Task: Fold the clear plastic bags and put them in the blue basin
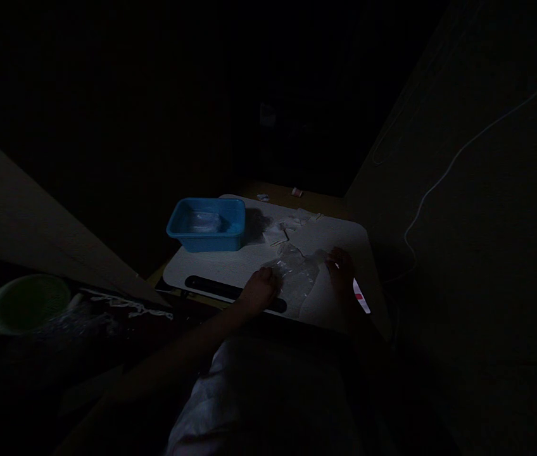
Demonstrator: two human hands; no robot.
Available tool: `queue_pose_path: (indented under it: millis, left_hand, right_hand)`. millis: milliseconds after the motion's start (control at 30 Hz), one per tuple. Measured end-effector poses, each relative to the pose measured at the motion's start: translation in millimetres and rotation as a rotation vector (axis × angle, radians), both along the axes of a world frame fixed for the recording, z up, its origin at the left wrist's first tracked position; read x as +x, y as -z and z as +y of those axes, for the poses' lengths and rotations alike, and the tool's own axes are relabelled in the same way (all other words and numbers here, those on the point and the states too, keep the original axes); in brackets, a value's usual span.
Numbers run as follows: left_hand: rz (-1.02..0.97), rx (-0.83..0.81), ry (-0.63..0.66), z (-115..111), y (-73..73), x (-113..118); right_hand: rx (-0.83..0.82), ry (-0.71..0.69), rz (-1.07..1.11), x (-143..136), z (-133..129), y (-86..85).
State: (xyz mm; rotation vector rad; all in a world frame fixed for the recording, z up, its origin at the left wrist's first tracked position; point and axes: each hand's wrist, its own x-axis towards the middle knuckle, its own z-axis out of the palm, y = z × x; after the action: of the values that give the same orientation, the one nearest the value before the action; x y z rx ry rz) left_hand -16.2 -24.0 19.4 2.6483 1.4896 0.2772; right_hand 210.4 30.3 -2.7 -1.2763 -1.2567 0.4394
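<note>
A clear plastic bag (297, 273) lies spread over the right half of a small white table (339, 237). My left hand (261, 288) is closed on the bag's left edge, its fingers curled. At the bag's upper right, my right hand (339, 263) is closed on the plastic, though darkness hides most of its fingers. Behind the bag are several small flat pale packets (275, 235). On the table's left stands a blue plastic tub (211, 242) with a clear, shiny plastic-wrapped bundle (204, 221) inside.
The room is very dark. A bright phone-like screen (361, 296) shows beside my right forearm. A black slot (216, 288) runs along the table's near edge. A green container (26, 304) lies at left. A white cable (449, 164) hangs along the right wall.
</note>
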Motion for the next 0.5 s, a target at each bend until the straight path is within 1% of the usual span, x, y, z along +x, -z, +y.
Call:
queue_pose_path:
  millis: [33,67,100,133,167,233,333,400,433,467,500]
  left_hand:
    - [-0.033,0.016,0.043,5,4.7,0]
    - [-0.069,0.036,0.081,8,10.8,0]
    - [-0.094,0.066,0.101,11,17.5,1]
    - [-0.104,0.087,0.101,11,24.2,2]
    - [-0.098,0.098,0.096,10,30.1,3]
    - [-0.052,0.11,0.063,4,38.3,6]
    - [0.023,0.12,-0.015,-10,40.9,10]
    - [0.052,0.118,-0.063,-18,39.3,13]
    - [0.064,0.11,-0.082,-21,38.4,15]
    - [0.075,0.099,-0.098,-24,37.8,17]
    - [0.086,0.086,-0.113,-26,37.6,19]
  right_hand:
    - [-0.017,0.015,-0.124,-4,-6,-0.3]
    - [-0.027,-0.005,-0.201,-8,-14,-0.7]
    - [-0.047,-0.074,-0.411,-14,-21,-1.2]
    - [-0.069,-0.132,-0.615,-19,-29,-1.6]
    - [-0.099,-0.161,-0.771,-24,-34,-1.9]
    - [-0.152,-0.182,-1.004,-30,-41,-2.1]
    - [-0.227,-0.124,-1.164,-32,-39,-1.2]
    - [-0.268,-0.057,-1.193,-31,-35,-1.1]
    - [-0.27,-0.045,-1.196,-31,-34,-1.2]
    - [-0.256,-0.06,-1.2,-32,-35,-1.4]
    - [-0.226,-0.104,-1.207,-33,-36,-1.3]
